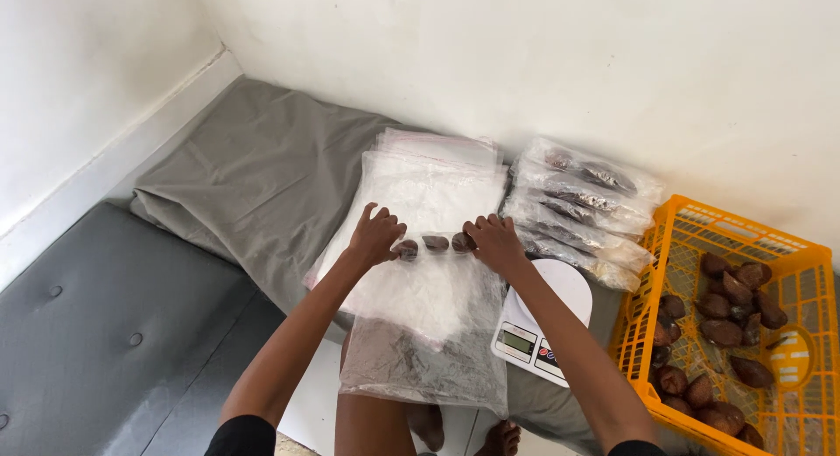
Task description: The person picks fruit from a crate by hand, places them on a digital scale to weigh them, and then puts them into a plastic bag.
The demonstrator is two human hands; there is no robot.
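A clear plastic zip bag (426, 333) lies flat on the grey cloth in front of me, with three dark brown fruits (435, 242) lined up inside near its far end. My left hand (374, 233) presses on the bag at the left end of that row. At the right end, my right hand (494, 240) presses the bag beside the last fruit. Both hands have fingers curled down on the plastic. Under the bag sits a stack of empty clear bags (429, 180).
A white kitchen scale (542, 320) sits under my right forearm. Several filled bags (582, 206) are piled by the wall. An orange plastic crate (801, 272) at the right holds several brown fruits (726, 329). A grey cloth (262, 176) covers a dark padded bench (96, 333).
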